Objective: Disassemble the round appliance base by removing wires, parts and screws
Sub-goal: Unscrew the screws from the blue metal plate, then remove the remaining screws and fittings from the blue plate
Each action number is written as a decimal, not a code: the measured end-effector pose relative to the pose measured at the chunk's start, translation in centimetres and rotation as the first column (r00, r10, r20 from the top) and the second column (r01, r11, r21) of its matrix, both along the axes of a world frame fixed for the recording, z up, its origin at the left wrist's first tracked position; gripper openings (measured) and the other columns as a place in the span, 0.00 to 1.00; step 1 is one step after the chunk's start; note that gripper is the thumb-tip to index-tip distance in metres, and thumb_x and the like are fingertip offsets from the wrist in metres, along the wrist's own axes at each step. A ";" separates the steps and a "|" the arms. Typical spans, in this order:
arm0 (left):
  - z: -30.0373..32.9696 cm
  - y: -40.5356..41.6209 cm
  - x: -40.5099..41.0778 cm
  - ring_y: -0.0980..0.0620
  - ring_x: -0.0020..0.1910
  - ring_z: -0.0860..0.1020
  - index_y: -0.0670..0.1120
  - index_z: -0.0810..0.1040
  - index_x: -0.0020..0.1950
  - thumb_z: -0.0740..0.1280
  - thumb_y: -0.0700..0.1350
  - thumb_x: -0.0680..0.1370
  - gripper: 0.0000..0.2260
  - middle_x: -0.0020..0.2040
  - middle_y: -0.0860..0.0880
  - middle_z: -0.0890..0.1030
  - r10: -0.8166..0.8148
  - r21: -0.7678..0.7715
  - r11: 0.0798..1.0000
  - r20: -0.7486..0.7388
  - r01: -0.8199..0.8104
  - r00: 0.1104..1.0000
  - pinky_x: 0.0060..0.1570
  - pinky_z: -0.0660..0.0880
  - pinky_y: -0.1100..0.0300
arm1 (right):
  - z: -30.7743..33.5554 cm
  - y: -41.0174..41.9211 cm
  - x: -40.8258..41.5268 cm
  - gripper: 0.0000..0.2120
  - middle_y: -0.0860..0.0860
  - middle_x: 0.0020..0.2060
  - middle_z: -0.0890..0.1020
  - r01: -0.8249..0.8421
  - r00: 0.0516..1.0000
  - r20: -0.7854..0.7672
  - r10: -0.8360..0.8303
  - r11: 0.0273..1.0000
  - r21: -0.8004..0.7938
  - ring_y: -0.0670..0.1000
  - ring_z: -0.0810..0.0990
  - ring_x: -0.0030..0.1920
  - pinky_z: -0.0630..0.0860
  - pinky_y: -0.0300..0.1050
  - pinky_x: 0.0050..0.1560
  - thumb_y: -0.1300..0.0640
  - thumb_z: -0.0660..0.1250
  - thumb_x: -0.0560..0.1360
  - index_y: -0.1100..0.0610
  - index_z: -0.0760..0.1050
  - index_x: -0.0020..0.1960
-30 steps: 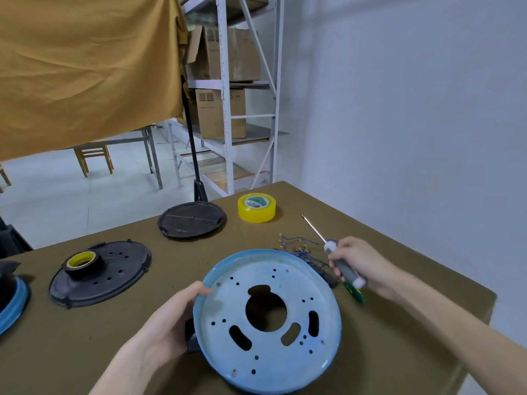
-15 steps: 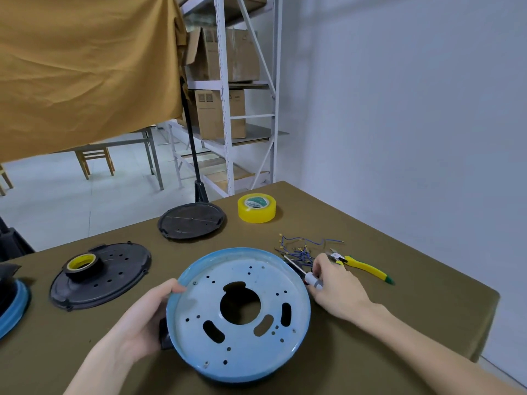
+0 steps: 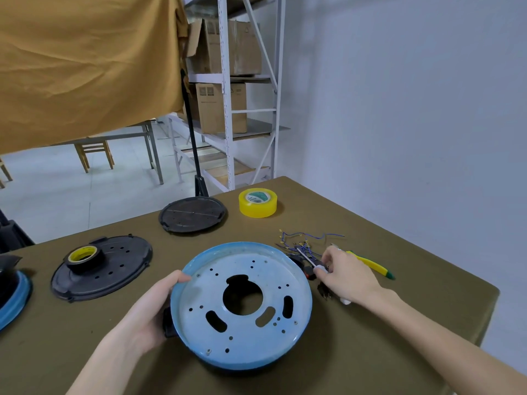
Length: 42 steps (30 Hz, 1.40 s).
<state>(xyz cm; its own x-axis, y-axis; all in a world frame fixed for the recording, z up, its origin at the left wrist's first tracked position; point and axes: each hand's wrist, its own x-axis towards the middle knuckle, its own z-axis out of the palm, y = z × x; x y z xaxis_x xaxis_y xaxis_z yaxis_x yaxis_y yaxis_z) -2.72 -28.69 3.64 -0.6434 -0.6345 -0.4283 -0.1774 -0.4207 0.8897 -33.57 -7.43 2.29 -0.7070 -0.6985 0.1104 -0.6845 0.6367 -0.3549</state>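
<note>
The round blue appliance base (image 3: 242, 323) lies on the olive table, its pale perforated plate facing up with a big centre hole. My left hand (image 3: 148, 312) grips its left rim, thumb over the edge. My right hand (image 3: 346, 276) holds a screwdriver (image 3: 309, 260) by its grey-white handle just right of the base, shaft pointing up-left toward a tangle of blue wires (image 3: 302, 242). A small black part with a red spot (image 3: 309, 273) lies under the shaft.
Yellow-handled pliers (image 3: 370, 265) lie right of my hand. A yellow tape roll (image 3: 258, 202) and a black round plate (image 3: 192, 213) sit at the back. A black perforated cover (image 3: 102, 266) with a tape roll on it lies left. The table edge is close on the right.
My right hand came down from a raised position and now holds the screwdriver low beside the base's right rim. The base shifted slightly left in my left hand.
</note>
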 end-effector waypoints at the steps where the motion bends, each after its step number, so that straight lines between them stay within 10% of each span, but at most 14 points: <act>1: 0.0 0.1 0.0 0.45 0.32 0.82 0.50 0.86 0.35 0.72 0.49 0.72 0.08 0.40 0.43 0.84 0.001 -0.001 1.000 0.002 -0.001 1.000 0.30 0.80 0.55 | 0.2 0.1 -0.2 0.11 0.47 0.44 0.79 -0.022 1.000 0.008 0.022 0.999 0.039 0.52 0.79 0.44 0.75 0.48 0.39 0.43 0.67 0.76 0.49 0.71 0.50; 7: 0.0 0.3 0.0 0.46 0.29 0.82 0.49 0.86 0.34 0.71 0.48 0.74 0.09 0.37 0.44 0.83 0.021 -0.004 1.000 0.007 -0.021 1.000 0.27 0.78 0.56 | 0.9 1.2 -0.5 0.06 0.48 0.39 0.84 -0.049 0.998 0.047 0.050 0.999 -0.015 0.52 0.83 0.38 0.80 0.52 0.40 0.50 0.65 0.79 0.50 0.72 0.54; 19: -0.7 1.6 -1.5 0.43 0.40 0.80 0.37 0.77 0.69 0.66 0.48 0.82 0.20 0.51 0.39 0.81 0.076 -0.056 0.996 0.034 -0.074 0.997 0.33 0.77 0.56 | -0.5 6.8 -2.0 0.06 0.48 0.43 0.77 0.196 0.976 -0.112 -0.185 0.976 0.093 0.54 0.78 0.43 0.73 0.47 0.39 0.51 0.61 0.79 0.49 0.67 0.55; 32: -1.0 1.5 -1.0 0.42 0.37 0.85 0.42 0.82 0.63 0.71 0.51 0.77 0.18 0.47 0.40 0.86 0.072 0.017 0.997 0.006 -0.072 0.997 0.29 0.81 0.56 | 0.8 5.5 -2.8 0.10 0.50 0.53 0.78 0.150 0.983 -0.111 -0.147 0.988 0.025 0.53 0.77 0.54 0.76 0.49 0.50 0.50 0.63 0.81 0.51 0.73 0.60; 42: 0.9 2.4 -1.3 0.41 0.46 0.87 0.43 0.89 0.55 0.77 0.59 0.70 0.22 0.57 0.38 0.87 -0.052 0.154 0.985 -0.133 0.073 0.990 0.43 0.83 0.50 | 6.0 -3.3 9.3 0.05 0.42 0.40 0.80 -0.429 0.894 -0.031 0.447 0.835 -0.346 0.44 0.78 0.43 0.77 0.46 0.47 0.53 0.65 0.80 0.48 0.77 0.45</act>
<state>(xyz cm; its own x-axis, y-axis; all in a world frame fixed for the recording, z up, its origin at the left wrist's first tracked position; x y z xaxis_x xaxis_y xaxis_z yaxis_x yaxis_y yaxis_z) -4.06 -26.32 4.51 -0.7358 -0.5223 -0.4311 -0.0965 -0.5493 0.8300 -24.32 -10.75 8.31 -0.3470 -0.8633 0.3666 -0.8394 0.1115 -0.5320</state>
